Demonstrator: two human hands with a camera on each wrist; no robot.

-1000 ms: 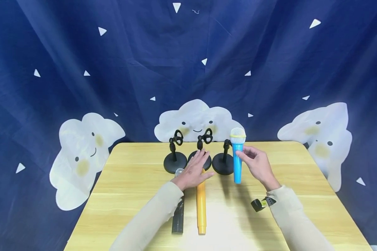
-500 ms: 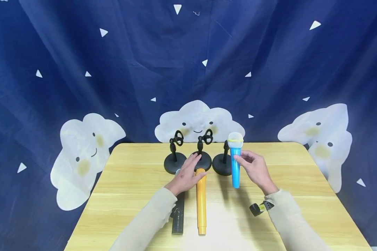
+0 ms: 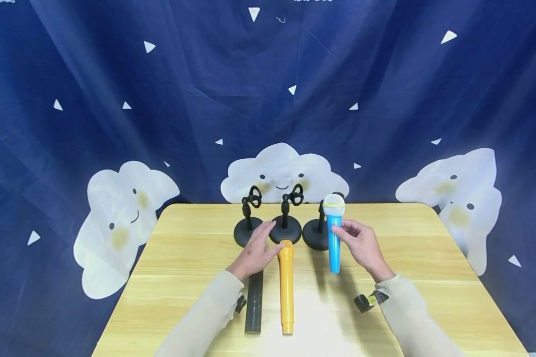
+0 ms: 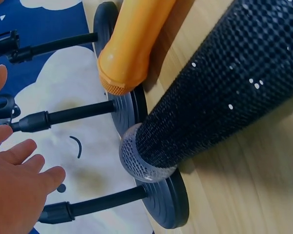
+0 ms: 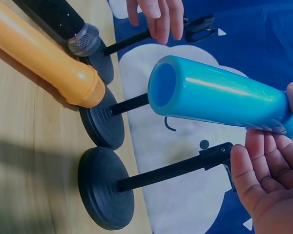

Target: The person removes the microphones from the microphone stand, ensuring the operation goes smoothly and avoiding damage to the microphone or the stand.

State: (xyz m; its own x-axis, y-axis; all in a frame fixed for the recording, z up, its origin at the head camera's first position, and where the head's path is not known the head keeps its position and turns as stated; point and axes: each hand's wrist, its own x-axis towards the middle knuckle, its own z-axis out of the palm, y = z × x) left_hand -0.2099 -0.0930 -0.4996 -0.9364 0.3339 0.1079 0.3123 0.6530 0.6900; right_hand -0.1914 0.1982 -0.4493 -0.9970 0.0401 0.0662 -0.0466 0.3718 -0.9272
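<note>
My right hand (image 3: 362, 246) pinches a blue toy microphone (image 3: 334, 250) with a pale mesh head and yellow band. The microphone is upright, head up, in front of the right-hand black microphone stand (image 3: 313, 234). Its hollow lower end faces the right wrist camera. My left hand (image 3: 253, 254) has its fingers extended above a black microphone (image 3: 254, 303), whose mesh head (image 4: 146, 156) shows in the left wrist view. The left thumb overlaps the top of an orange microphone (image 3: 287, 287) in the head view. Both these microphones lie lengthwise on the table.
Two more black stands, the middle one (image 3: 286, 230) and the left one (image 3: 243, 232), stand in a row with the right one near the back edge of the wooden table (image 3: 192, 258). Behind hangs a dark blue curtain (image 3: 232, 89) with clouds.
My left hand has drawn back to the left, away from the middle stand, uncovering the orange microphone's top. My right hand has lowered the blue microphone slightly toward me.
</note>
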